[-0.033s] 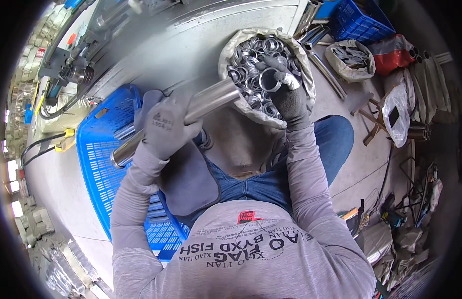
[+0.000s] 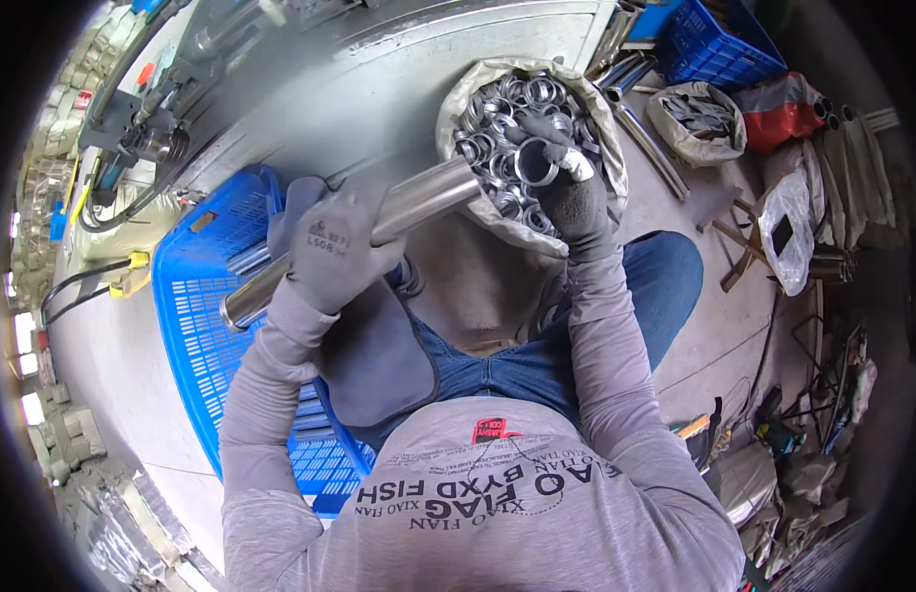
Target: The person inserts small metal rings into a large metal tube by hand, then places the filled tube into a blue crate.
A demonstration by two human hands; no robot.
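My left hand (image 2: 335,247), in a grey glove, is closed around a shiny metal pipe (image 2: 433,200). The pipe slants from the blue plastic basket (image 2: 182,340) at my left up to the rim of a white woven sack (image 2: 452,111). In my right hand (image 2: 574,202), also gloved, a metal ring (image 2: 539,183) is pinched between thumb and fingers. That hand is over the sack, which is filled with similar metal rings (image 2: 496,126). The pipe's far end is near the held ring, apart from it. More pipes lie in the basket, partly hidden by my left arm and a dark pad (image 2: 369,355).
Machinery (image 2: 157,143) stands at the far left beside a pale metal panel. Right of the sack, loose pipes (image 2: 657,158) lie on the floor near a smaller sack (image 2: 732,148) of metal pieces, a blue crate (image 2: 720,54) and a brown stand (image 2: 742,271).
My left hand and the pipe have shifted very slightly to the right. The grip of both hands looks the same.
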